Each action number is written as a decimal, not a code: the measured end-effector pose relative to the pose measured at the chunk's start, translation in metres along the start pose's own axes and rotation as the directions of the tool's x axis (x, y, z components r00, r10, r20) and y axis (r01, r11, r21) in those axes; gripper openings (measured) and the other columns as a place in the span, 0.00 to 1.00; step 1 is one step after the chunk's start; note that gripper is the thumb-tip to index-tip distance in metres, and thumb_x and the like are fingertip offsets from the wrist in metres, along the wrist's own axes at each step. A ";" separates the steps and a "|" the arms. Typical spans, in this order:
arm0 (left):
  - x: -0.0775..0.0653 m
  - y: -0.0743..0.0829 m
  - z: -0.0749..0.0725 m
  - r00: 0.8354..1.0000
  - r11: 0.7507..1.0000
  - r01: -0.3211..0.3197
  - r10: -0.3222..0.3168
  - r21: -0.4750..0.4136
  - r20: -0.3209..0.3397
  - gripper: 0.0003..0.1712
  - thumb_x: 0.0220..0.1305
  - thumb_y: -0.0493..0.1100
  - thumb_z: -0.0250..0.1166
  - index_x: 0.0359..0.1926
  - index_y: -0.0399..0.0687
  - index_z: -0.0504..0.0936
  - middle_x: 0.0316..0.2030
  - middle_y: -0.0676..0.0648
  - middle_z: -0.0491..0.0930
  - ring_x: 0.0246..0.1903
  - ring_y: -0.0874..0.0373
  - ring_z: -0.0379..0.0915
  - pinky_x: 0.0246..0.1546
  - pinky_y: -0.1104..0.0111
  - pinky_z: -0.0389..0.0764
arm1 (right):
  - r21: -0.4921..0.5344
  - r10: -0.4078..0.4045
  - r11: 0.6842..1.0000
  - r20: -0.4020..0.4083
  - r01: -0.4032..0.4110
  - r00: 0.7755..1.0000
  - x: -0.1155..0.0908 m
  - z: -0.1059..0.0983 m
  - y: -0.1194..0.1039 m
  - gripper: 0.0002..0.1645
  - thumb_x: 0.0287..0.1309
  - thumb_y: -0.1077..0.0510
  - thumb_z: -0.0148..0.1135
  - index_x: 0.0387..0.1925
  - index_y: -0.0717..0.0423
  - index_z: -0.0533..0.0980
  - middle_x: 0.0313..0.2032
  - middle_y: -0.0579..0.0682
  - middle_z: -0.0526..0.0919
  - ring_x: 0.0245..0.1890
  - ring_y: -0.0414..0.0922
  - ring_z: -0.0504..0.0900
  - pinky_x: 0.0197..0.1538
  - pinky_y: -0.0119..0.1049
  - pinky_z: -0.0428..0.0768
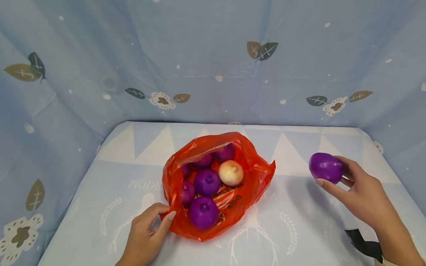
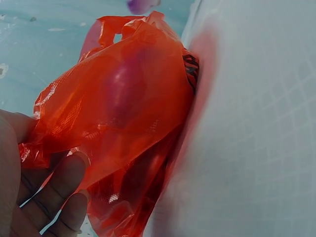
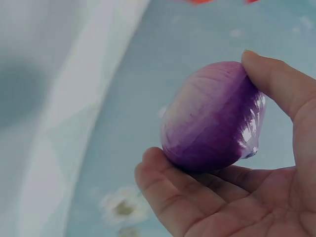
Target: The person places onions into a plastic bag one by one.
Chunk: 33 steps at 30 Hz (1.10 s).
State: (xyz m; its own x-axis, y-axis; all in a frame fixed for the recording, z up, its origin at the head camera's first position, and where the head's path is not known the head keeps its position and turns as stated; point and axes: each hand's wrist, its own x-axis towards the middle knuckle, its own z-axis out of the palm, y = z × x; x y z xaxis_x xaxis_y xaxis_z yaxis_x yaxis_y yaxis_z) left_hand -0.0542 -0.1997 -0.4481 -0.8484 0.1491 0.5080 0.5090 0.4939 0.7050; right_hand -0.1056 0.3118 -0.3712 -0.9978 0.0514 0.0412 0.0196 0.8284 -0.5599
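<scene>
A red plastic bag (image 1: 223, 218) lies on the table with its mouth spread wide. Inside it are several purple onions (image 1: 203, 213) and one pale yellowish bulb (image 1: 231, 173). My left hand (image 1: 146, 231) pinches the bag's near-left rim between thumb and fingers; the left wrist view shows the thin plastic (image 2: 123, 98) from the side, with purple showing through. Out to the right of the bag, my right hand (image 1: 362, 188) holds another purple onion (image 1: 325, 168) above the table. In the right wrist view that onion (image 3: 212, 118) sits between thumb and fingertips, with a paler patch on its side.
The table is covered by a pale patterned cloth (image 1: 133, 210) with white triangles along its far side. Blue leaf-and-flower fabric (image 1: 213, 55) hangs behind and at both sides. A black strap (image 1: 364, 245) shows by my right wrist.
</scene>
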 end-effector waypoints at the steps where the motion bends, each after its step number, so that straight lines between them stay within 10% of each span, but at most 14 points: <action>1: 0.000 0.000 0.000 1.000 1.000 -0.004 0.004 -0.001 -0.002 0.20 0.58 0.24 0.73 0.43 0.53 0.84 0.35 0.57 0.80 0.34 0.66 0.74 0.43 0.80 0.78 | 0.014 -0.012 1.000 0.000 0.012 1.000 -0.003 -0.001 -0.008 0.56 0.60 0.41 0.77 0.76 0.63 0.60 0.62 0.75 0.74 0.56 0.75 0.78 0.42 0.28 0.84; 4: 0.000 0.000 -0.001 1.000 1.000 -0.012 0.012 -0.003 -0.007 0.20 0.58 0.24 0.73 0.43 0.54 0.84 0.35 0.57 0.80 0.34 0.66 0.74 0.42 0.80 0.78 | 0.062 -0.068 0.996 -0.014 0.069 0.998 -0.013 -0.005 -0.030 0.52 0.57 0.45 0.80 0.75 0.58 0.64 0.62 0.69 0.77 0.56 0.67 0.83 0.39 0.10 0.72; 10: 0.000 0.001 -0.001 1.000 1.000 -0.015 0.015 -0.004 -0.009 0.21 0.58 0.24 0.74 0.43 0.54 0.84 0.35 0.58 0.80 0.34 0.66 0.74 0.43 0.80 0.78 | 0.112 -0.252 0.960 -0.057 0.257 0.966 -0.024 -0.003 -0.071 0.53 0.47 0.54 0.87 0.73 0.50 0.68 0.60 0.58 0.79 0.52 0.28 0.81 0.48 0.11 0.71; 16: 0.000 0.001 -0.002 1.000 1.000 -0.005 0.005 -0.005 -0.006 0.20 0.58 0.24 0.73 0.43 0.53 0.84 0.35 0.57 0.81 0.35 0.65 0.74 0.45 0.80 0.78 | 0.077 -0.392 0.917 0.011 0.390 0.920 -0.029 0.002 -0.106 0.58 0.45 0.50 0.88 0.75 0.46 0.66 0.62 0.51 0.79 0.54 0.47 0.82 0.53 0.15 0.72; 23: 0.001 -0.001 -0.001 0.999 0.999 -0.037 0.037 -0.009 -0.012 0.21 0.57 0.24 0.74 0.43 0.53 0.83 0.35 0.57 0.81 0.35 0.65 0.74 0.43 0.79 0.79 | 0.047 -0.474 0.879 0.189 0.474 0.860 -0.033 0.022 -0.140 0.54 0.54 0.39 0.80 0.76 0.41 0.62 0.65 0.42 0.76 0.58 0.43 0.81 0.51 0.46 0.86; 33: -0.001 -0.003 0.001 0.998 0.998 -0.056 0.055 -0.024 -0.026 0.21 0.57 0.24 0.74 0.43 0.54 0.84 0.34 0.58 0.80 0.34 0.66 0.74 0.41 0.78 0.77 | 0.093 -0.579 0.803 0.354 0.588 0.735 -0.024 0.064 -0.166 0.57 0.60 0.40 0.76 0.81 0.49 0.56 0.73 0.45 0.69 0.66 0.44 0.76 0.60 0.47 0.82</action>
State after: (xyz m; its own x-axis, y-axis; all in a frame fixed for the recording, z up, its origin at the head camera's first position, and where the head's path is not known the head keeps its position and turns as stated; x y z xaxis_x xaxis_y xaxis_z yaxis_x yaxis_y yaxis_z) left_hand -0.0547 -0.2004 -0.4511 -0.8148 0.1537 0.5590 0.5590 0.4639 0.6873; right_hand -0.0890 0.1371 -0.3322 -0.7666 -0.6392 0.0616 -0.5772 0.6438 -0.5024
